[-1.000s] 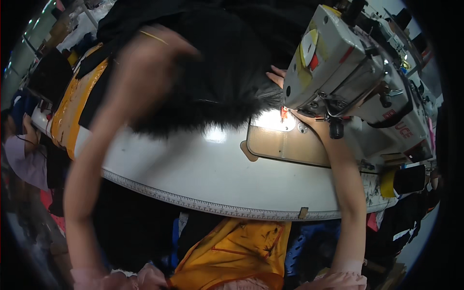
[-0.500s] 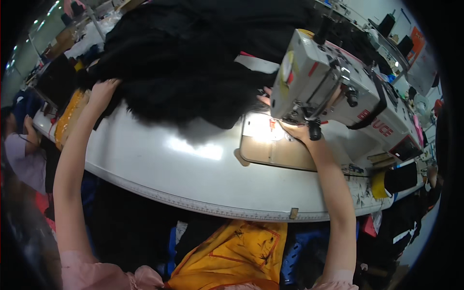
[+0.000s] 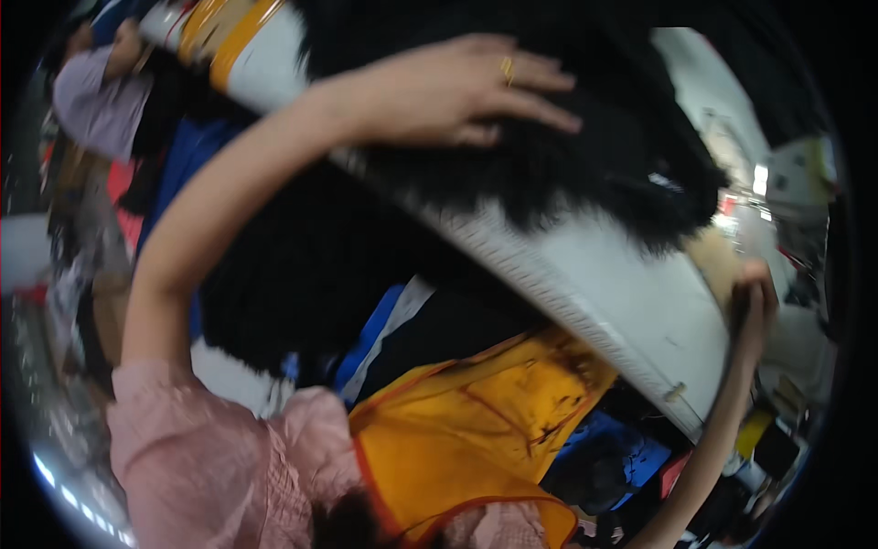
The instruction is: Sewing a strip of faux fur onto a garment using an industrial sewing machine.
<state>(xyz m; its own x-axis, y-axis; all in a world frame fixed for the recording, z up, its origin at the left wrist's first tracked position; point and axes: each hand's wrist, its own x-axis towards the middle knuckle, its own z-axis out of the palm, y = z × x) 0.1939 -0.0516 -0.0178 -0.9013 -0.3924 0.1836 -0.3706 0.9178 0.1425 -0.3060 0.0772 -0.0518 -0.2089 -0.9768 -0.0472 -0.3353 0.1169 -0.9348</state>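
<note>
My left hand (image 3: pixel 476 91) reaches across a black furry fabric (image 3: pixel 631 137), palm down with its fingers stretched out and apart. A ring shows on one finger. The long-haired edge of the fabric lies over the white sewing table (image 3: pixel 613 265) and runs toward the lit needle area at the right. Beside that area, at the far right, is my right hand (image 3: pixel 754 284). It is small and smeared by motion, so whether its fingers grip anything cannot be made out. The sewing machine (image 3: pixel 800 178) is blurred and only partly in view.
A measuring strip (image 3: pixel 549 279) runs along the table's front edge. More black furry material (image 3: pixel 265 265) hangs below the table, by my lap. My orange apron (image 3: pixel 476 412) is close to that edge. Another person (image 3: pixel 101 96) sits at the far left.
The view has swung left and tilted, putting the machine at the right rim. My left hand has gone from the fabric's left edge to lying stretched out over it.
</note>
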